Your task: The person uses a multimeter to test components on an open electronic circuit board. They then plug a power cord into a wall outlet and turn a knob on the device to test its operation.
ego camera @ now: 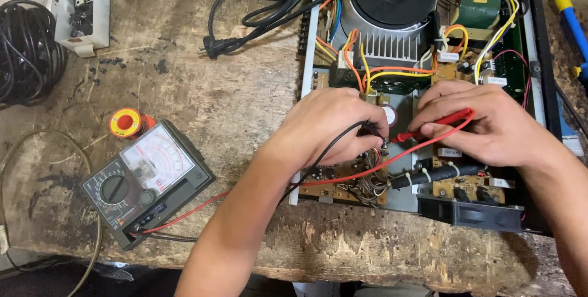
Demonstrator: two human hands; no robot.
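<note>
Both hands, left (334, 122) and right (481, 122), grip black probe (370, 130) and red probe (432, 127), tips between them.

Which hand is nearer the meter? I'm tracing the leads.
Left. The left hand works just right of the meter; the right hand is farther right, over the opened chassis.

Soft, even daylight covers the bench (184, 89), brightest at its far left corner. Shadows are faint, darkest below the bench's near edge. Focus is sharp throughout, without glare.
</note>
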